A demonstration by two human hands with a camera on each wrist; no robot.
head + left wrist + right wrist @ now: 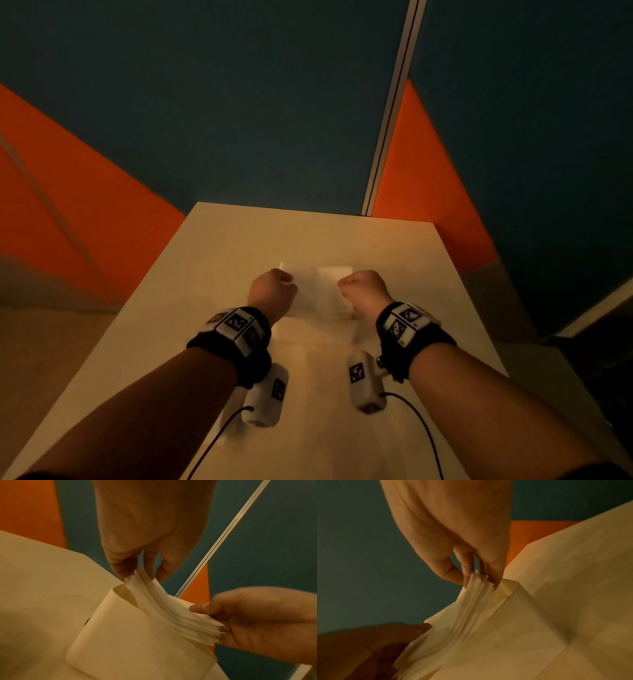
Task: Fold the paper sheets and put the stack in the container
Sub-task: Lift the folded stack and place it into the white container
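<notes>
We hold the stack (173,615) of folded sheets by its two upper corners — the left hand (147,534) pinches one end, the right hand (453,531) the other — so the loose layers stay together instead of fanning out. The lower part of the stack is already inside the container (133,639), a pale box with rounded corners that stands near the middle of the table (239,240), a little toward its far edge; the upper part is not yet in and sags between our two grips. Holding both ends lets us steer the stack straight down between the walls, we judge. The task looks nearly done: what remains is to ease the stack fully in and let go, taking care that the outer sheets do not catch on the rim.
</notes>
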